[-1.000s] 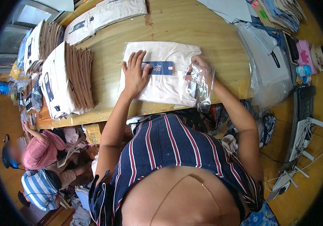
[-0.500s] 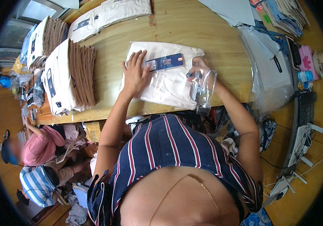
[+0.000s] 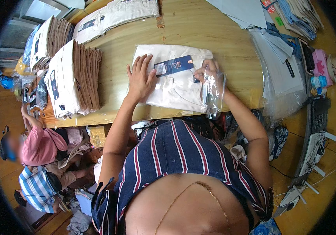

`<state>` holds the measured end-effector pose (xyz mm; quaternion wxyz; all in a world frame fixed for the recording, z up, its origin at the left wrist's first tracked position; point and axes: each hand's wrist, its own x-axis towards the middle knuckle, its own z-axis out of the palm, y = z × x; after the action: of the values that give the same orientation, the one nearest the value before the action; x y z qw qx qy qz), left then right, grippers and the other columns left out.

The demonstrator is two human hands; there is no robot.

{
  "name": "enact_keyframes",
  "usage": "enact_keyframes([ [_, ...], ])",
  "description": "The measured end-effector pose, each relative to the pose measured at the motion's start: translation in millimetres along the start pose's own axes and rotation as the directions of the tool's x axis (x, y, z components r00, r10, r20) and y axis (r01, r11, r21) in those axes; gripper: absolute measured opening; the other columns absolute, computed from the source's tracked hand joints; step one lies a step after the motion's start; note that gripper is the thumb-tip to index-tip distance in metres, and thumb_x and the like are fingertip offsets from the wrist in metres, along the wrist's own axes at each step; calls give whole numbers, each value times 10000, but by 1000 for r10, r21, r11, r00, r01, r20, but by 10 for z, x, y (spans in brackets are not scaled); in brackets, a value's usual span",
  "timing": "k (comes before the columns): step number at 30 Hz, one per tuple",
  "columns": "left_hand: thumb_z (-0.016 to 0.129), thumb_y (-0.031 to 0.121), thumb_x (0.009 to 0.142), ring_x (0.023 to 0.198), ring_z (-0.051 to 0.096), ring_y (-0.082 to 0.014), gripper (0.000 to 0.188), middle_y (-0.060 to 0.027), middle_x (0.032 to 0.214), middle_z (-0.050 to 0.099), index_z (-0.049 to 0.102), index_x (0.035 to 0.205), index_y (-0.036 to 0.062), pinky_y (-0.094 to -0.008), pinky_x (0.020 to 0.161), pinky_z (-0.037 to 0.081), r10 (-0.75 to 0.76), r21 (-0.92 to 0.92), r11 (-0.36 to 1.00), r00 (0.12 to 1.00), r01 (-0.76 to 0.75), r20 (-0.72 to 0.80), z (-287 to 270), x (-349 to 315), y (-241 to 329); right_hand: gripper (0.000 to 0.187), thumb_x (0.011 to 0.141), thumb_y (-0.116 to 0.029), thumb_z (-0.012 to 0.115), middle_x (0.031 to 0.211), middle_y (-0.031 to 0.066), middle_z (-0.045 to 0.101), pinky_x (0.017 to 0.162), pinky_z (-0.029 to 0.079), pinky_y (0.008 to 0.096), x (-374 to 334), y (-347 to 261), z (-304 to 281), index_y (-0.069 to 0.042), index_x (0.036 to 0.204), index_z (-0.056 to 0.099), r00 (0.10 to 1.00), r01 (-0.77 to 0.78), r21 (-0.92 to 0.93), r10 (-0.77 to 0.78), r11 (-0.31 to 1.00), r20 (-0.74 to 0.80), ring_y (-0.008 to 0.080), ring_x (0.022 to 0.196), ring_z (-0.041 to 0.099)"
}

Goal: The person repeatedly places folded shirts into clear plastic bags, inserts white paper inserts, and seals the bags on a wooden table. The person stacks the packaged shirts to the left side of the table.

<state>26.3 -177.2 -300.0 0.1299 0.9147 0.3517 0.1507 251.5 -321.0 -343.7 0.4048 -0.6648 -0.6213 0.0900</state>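
Observation:
A folded white garment (image 3: 175, 92) lies flat in a clear plastic bag (image 3: 214, 102) on the table in front of me. Across its upper part is a dark blue hang tag (image 3: 177, 65) with a white patch at one end. My left hand (image 3: 140, 80) rests on the garment's left side, fingers spread. At the bag's right end my right hand (image 3: 211, 74) has its fingers curled and pinched together, by a small dark label (image 3: 196, 79). Loose film from the bag's end covers part of this hand, and its fingertips seem to grip the film.
Stacks of folded white and brown garments (image 3: 85, 78) stand to the left. More packed garments (image 3: 127, 15) lie at the table's far edge. On the right are clear bags (image 3: 281, 94), white sheets and a phone (image 3: 305, 55). Two people sit low at the left.
My right fingers have curled in closer to the small dark label, and the loose film at the bag's end is more bunched. The hang tag shows more of its white patch. My left hand stays put.

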Motion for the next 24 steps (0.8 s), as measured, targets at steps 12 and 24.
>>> enact_keyframes([
  [12, 393, 415, 827, 1277, 157, -247, 468, -19, 1379, 212, 346, 1270, 270, -555, 980, 55, 437, 85, 881, 870, -465, 226, 33, 186, 496, 349, 751, -96, 478, 924, 93, 467, 786, 375, 377, -122, 72, -349, -258, 1043, 579, 981, 127, -380, -60, 916, 184, 270, 902, 471],
  [24, 317, 481, 840, 1277, 137, -264, 458, 15, 1387, 182, 325, 1269, 322, -619, 943, 99, 563, 102, 770, 745, -630, 358, 208, 228, 503, 487, 743, -102, 447, 1302, -28, 354, 853, 332, 408, -128, 40, -406, -222, 1213, 401, 994, 70, -396, -29, 916, 108, 230, 1051, 426],
])
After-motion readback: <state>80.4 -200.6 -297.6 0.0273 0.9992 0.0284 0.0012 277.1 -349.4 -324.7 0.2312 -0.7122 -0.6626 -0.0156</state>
